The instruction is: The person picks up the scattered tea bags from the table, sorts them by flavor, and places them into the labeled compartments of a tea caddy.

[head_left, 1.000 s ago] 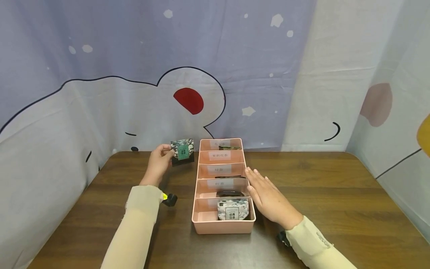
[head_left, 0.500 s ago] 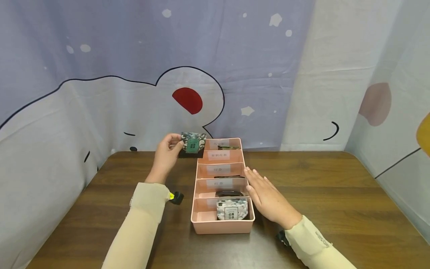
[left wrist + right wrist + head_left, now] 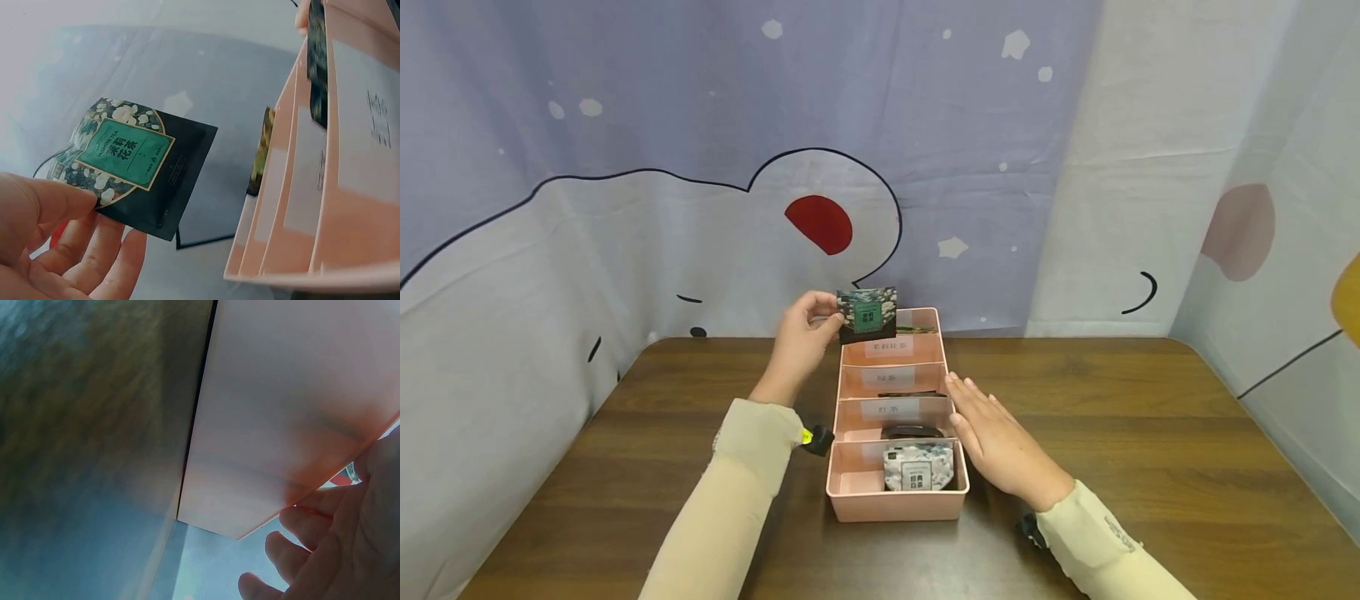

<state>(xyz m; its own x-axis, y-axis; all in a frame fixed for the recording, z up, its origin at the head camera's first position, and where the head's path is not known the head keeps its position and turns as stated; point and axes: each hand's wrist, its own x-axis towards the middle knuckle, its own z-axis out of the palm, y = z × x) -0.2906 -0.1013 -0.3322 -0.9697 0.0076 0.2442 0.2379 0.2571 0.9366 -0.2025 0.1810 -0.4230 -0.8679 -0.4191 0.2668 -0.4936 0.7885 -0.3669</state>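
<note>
My left hand [image 3: 805, 337] pinches a dark tea sachet [image 3: 868, 315] by its left edge, thumb on the front. In the left wrist view the sachet [image 3: 128, 162] has a green label reading "Jasmine Tea" and white flowers. It is held above the far part of a pink divided box [image 3: 898, 506], over the compartments at the back. My right hand [image 3: 1003, 446] lies along the box's right side with fingers straight, the fingertips at the rim. In the right wrist view, those fingers [image 3: 306, 525] touch the pink side wall [image 3: 262, 425].
White paper labels [image 3: 891, 409] mark the box's compartments. A pale tea sachet [image 3: 919, 468] sits in the nearest one, and dark sachets [image 3: 912, 432] lie in others. The box stands on a wooden table [image 3: 1112, 417], with a patterned curtain [image 3: 700, 100] behind.
My left hand has carried the tea sachet up and to the right, from beside the box to above its far compartments. The right hand keeps its place at the box.
</note>
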